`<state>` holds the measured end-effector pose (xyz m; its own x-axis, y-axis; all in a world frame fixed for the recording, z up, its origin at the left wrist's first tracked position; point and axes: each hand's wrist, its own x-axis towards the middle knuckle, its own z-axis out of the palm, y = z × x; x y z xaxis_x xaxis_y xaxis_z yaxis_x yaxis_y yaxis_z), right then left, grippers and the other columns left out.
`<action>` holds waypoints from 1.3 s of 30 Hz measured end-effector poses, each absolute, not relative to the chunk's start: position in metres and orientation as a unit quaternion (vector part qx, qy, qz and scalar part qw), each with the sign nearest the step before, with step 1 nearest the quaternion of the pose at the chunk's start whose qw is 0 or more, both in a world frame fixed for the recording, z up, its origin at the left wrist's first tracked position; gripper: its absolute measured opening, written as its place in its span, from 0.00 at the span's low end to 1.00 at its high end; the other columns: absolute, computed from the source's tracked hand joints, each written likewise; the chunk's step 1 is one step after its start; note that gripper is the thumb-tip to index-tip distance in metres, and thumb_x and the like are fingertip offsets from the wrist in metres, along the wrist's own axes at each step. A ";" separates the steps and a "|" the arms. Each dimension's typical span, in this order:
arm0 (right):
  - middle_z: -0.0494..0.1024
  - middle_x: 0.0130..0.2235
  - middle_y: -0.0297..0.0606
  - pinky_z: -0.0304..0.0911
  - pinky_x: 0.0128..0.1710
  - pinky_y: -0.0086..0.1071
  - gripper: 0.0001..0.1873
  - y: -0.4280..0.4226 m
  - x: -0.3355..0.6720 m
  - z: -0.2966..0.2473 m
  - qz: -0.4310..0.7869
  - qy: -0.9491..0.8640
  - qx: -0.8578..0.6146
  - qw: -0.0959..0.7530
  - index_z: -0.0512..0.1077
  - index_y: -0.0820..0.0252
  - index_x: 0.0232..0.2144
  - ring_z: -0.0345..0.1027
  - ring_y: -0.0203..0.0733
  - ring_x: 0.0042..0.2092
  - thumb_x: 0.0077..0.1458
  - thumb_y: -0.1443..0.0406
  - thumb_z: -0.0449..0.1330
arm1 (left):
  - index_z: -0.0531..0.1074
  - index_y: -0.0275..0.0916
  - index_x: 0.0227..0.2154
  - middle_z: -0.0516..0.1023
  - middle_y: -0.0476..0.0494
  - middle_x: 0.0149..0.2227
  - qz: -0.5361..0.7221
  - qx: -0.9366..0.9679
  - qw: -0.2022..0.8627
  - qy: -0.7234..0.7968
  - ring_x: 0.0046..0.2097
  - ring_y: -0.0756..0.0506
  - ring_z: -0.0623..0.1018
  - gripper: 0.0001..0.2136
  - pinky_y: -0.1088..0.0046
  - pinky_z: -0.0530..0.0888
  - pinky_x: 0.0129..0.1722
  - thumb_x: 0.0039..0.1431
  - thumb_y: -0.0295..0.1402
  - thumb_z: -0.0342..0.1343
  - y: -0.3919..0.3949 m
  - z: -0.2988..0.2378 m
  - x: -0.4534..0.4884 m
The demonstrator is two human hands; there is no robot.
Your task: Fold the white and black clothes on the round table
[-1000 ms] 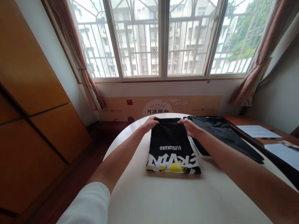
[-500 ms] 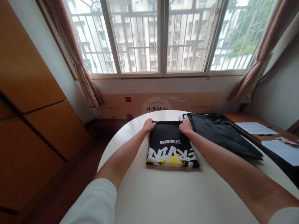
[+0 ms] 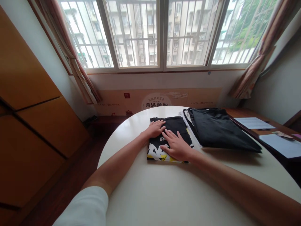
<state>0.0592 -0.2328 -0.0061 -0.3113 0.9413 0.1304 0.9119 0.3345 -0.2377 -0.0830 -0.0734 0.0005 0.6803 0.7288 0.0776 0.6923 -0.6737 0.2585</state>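
A folded black T-shirt with white and yellow print (image 3: 175, 125) lies on the round white table (image 3: 164, 191). My left hand (image 3: 156, 128) rests flat on its far left part, fingers stretched out. My right hand (image 3: 176, 146) lies flat on the middle of the shirt, fingers spread, covering most of the print. Neither hand holds anything.
A second black garment (image 3: 218, 128) lies spread to the right, with a white edge of cloth beside it. Papers (image 3: 255, 123) sit on a dark wooden desk at far right. A barred window with curtains is ahead; orange wooden cabinets (image 3: 30, 103) stand on the left.
Both hands have let go of the shirt's far edge and now lie flat on top of it. The shirt sits a little farther from me.
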 end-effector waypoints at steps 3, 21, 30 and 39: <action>0.46 0.77 0.55 0.28 0.73 0.64 0.41 -0.256 0.063 -0.001 0.084 -0.851 -0.508 0.106 0.55 0.59 0.76 0.37 0.59 0.78 0.72 0.43 0.47 | 0.61 0.45 0.72 0.51 0.40 0.77 0.088 0.885 0.103 0.446 0.78 0.36 0.49 0.27 0.46 0.43 0.74 0.75 0.46 0.42 -0.064 -0.005 -0.086; 0.54 0.76 0.47 0.33 0.75 0.60 0.41 -0.308 0.044 0.020 0.138 -0.864 -0.447 0.188 0.51 0.60 0.77 0.44 0.55 0.77 0.72 0.47 0.51 | 0.62 0.22 0.65 0.70 0.15 0.64 0.126 0.778 0.031 0.615 0.68 0.27 0.68 0.33 0.50 0.60 0.67 0.71 0.50 0.46 -0.059 0.004 -0.093; 0.53 0.76 0.47 0.28 0.75 0.61 0.41 -0.308 0.036 0.020 0.177 -0.906 -0.355 0.146 0.52 0.60 0.76 0.43 0.54 0.77 0.72 0.44 0.50 | 0.56 0.28 0.70 0.70 0.21 0.67 0.207 0.800 0.105 0.554 0.68 0.30 0.70 0.32 0.54 0.64 0.67 0.68 0.39 0.54 -0.051 0.004 -0.095; 0.48 0.77 0.48 0.23 0.76 0.55 0.49 -0.333 0.031 0.033 0.258 -0.896 -0.331 0.144 0.47 0.59 0.78 0.36 0.55 0.78 0.68 0.40 0.56 | 0.75 0.37 0.28 0.80 0.43 0.31 0.300 0.766 0.287 0.491 0.37 0.39 0.81 0.13 0.68 0.74 0.37 0.55 0.43 0.64 -0.054 0.017 -0.105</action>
